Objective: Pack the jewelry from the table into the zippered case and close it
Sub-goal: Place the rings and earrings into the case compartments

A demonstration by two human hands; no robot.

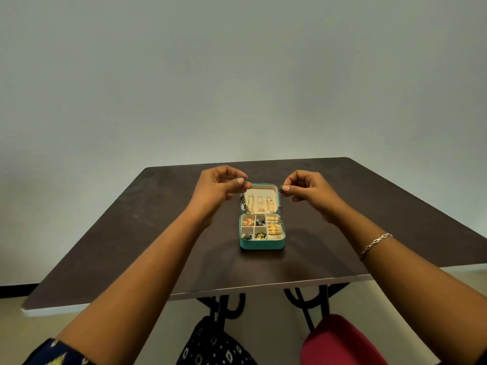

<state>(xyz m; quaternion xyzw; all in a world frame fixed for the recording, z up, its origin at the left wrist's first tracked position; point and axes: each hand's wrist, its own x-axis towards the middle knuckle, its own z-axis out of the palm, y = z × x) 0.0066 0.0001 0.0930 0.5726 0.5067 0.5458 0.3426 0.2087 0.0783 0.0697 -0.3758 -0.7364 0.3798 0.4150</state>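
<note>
With fingers [241, 181] of the left hand [218, 188] curled, pinches one end of a dark chain [280, 208] between thumb and forefinger, just above the case's far left corner. With fingers [287, 189] of the right hand [308, 189] curled the same way, pinches the other end above the case's far right corner. Holds both hands level with each other and clear of the case.

Under the case, a dark brown table [131, 233], with the case near its middle. Teal zippered case [262, 245] lying open, hinge on the far side, lid [259, 187] upright with its pale lining turned toward the person. Dark chain spanning the case from left to right, dropping in two strands down either side of the lid, the right strand reaching the near tray's right edge; cannot tell where its lowest part lies. Gold chains [259, 202] hanging upright against the lid lining. In the tray, gold rings [274, 228] stacked along the right column, and small gold and dark pieces [249, 222] in the square cells to the left.
</note>
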